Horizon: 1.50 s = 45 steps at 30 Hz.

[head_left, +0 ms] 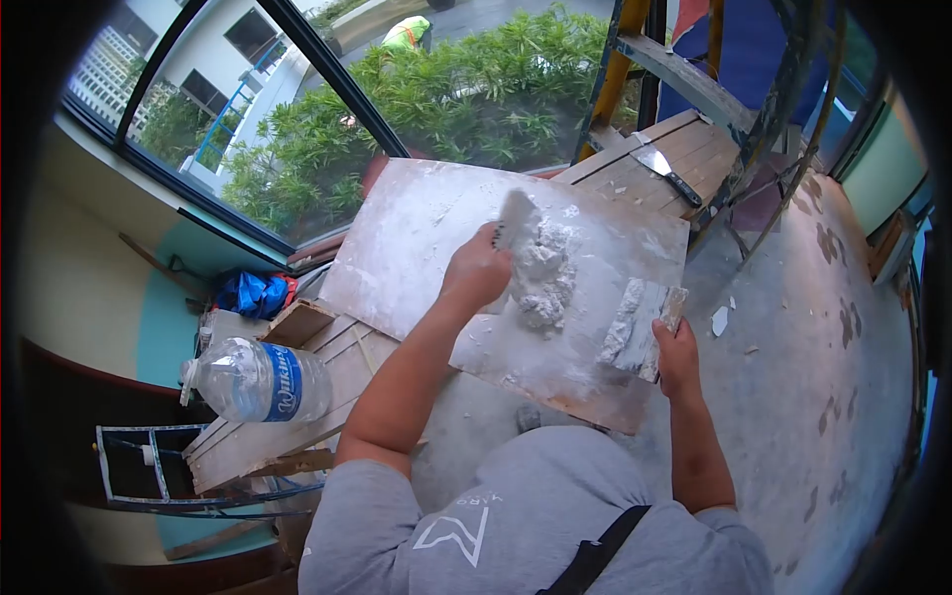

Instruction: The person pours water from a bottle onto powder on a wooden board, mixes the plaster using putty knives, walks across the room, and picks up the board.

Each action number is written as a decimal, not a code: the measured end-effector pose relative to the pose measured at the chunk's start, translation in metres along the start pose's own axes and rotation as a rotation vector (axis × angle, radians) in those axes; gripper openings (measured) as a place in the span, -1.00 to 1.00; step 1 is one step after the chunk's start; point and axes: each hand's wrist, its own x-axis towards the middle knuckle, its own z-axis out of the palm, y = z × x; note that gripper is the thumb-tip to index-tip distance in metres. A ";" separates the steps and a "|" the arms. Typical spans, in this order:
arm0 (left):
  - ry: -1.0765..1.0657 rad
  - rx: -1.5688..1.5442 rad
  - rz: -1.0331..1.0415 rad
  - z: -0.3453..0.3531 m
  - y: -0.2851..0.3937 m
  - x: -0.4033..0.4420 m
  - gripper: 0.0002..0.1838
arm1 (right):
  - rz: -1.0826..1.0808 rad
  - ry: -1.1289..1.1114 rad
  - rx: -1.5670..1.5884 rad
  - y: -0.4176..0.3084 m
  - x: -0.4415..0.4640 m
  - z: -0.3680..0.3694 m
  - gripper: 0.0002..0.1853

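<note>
My left hand (479, 266) is closed around a putty knife (516, 215); its blade points away from me, beside a heap of white putty (544, 283). The heap lies on a wide, white-dusted board (402, 233). At the board's right side my right hand (677, 349) grips a small flat rectangular plate (650, 322) by its edge. Thick white putty clings to the plate's left part. Fingers of my right hand are partly hidden behind the plate.
A large water bottle (263, 380) lies on a wooden bench (342, 372) at left. Another putty knife (666, 177) rests on planks beside a ladder (689, 84). A blue bundle (255, 293) lies below the window. Outside, a person in a bright vest (406, 34) is beyond the bushes.
</note>
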 end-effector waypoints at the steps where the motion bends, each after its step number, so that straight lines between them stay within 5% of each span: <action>1: -0.066 0.121 0.049 -0.001 0.021 -0.002 -0.56 | -0.011 -0.001 -0.008 0.004 -0.001 -0.003 -0.57; 6: -0.313 0.502 0.336 0.012 0.030 -0.015 -0.50 | 0.010 0.002 -0.077 0.017 -0.001 -0.023 -0.53; 12: -0.175 -0.031 -0.040 -0.052 -0.039 0.052 -0.54 | 0.006 0.055 0.102 0.014 -0.021 -0.037 -0.59; 17: -0.116 0.300 -0.071 -0.039 -0.067 0.115 -0.55 | 0.024 0.116 -0.020 0.025 -0.042 -0.045 -0.61; 29: -0.331 0.413 0.299 0.003 -0.013 0.051 -0.54 | 0.035 0.042 0.045 0.025 -0.041 -0.012 -0.55; 35: -0.005 -0.021 -0.014 -0.045 -0.044 -0.019 -0.51 | 0.029 0.015 -0.057 0.016 -0.019 -0.006 -0.58; 40: -0.010 -0.909 -0.601 0.001 -0.115 -0.109 -0.49 | 0.047 -0.021 -0.006 0.015 -0.013 -0.014 -0.61; 42: 0.121 -1.265 -0.672 0.043 -0.111 -0.145 -0.52 | 0.058 -0.034 -0.009 0.015 -0.011 -0.021 -0.61; 45: 0.164 -1.310 -0.647 0.071 -0.078 -0.133 -0.54 | 0.055 -0.067 0.020 0.016 -0.009 -0.026 -0.61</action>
